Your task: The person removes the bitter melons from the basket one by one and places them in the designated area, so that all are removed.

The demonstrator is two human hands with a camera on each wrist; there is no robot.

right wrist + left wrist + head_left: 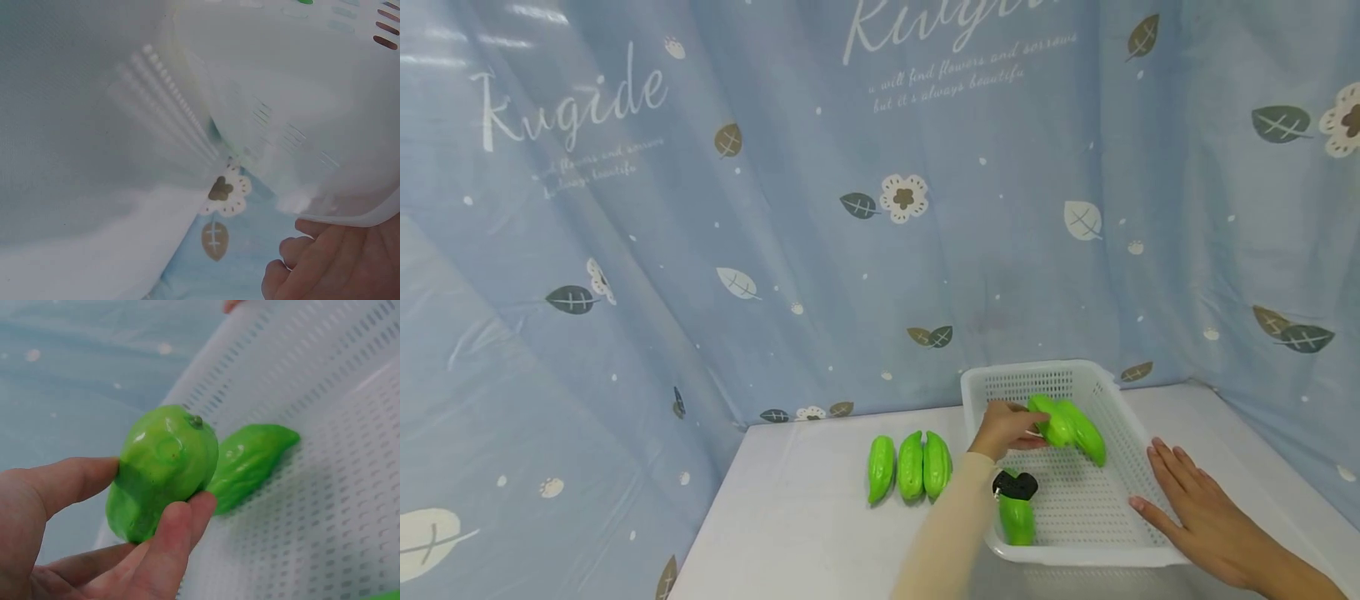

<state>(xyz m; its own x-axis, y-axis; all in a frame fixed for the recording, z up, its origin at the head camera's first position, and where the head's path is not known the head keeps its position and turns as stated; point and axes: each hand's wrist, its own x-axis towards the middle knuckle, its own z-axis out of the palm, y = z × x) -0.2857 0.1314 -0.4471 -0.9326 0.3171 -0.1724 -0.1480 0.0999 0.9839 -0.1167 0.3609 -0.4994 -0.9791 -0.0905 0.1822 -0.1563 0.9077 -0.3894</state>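
Note:
My left hand is over the back left part of a white plastic basket. Between its thumb and fingers it pinches a glossy green bitter melon. Just beyond lies another bitter melon on the basket floor, along the far right side. A third bitter melon sits at the basket's front left, partly covered by the black wrist camera. The right hand rests against the basket's right rim, fingers straight and thumb spread; its fingers reach the rim in the right wrist view.
Left of the basket, a bitter melon lies on the white table, with two more bitter melons side by side next to it. A blue printed curtain hangs behind the table.

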